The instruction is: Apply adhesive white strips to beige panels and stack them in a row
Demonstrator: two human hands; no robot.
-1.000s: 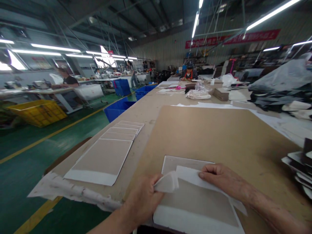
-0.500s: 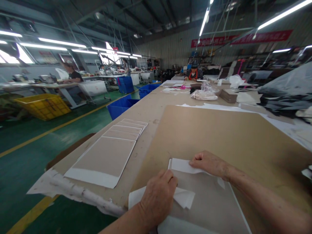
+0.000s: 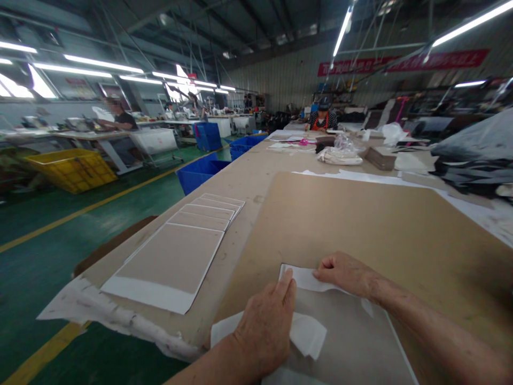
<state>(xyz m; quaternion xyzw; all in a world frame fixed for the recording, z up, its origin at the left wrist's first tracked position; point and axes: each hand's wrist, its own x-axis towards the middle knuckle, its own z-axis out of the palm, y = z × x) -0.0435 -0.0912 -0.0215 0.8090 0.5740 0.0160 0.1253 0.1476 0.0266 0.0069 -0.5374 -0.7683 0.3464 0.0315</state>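
Note:
My right hand [image 3: 347, 272] pinches the edge of a white strip [image 3: 306, 279] between thumb and fingertips. This strip lies across the far end of a grey-beige panel with white edges [image 3: 340, 326]. At the strip's left end, my left hand [image 3: 268, 323] rests with its index finger stretched out. Its other fingers are partly hidden. A loose, folded white paper piece [image 3: 310, 334] sticks out on both sides beneath the left hand; whether the palm grips it cannot be seen.
Similar white-edged panels [image 3: 160, 262] overlap in a row on the left of the table [image 3: 256, 176]. A large brown board [image 3: 340, 214] lies under the work. Blue bins [image 3: 198, 174] stand beside the table. Plastic-wrapped bundles [image 3: 340, 155] and a person [image 3: 323, 117] are farther back.
My left hand has uncurled from a closed shape, and its index finger now reaches forward onto the strip's left end. My right hand keeps its pinch, almost in place.

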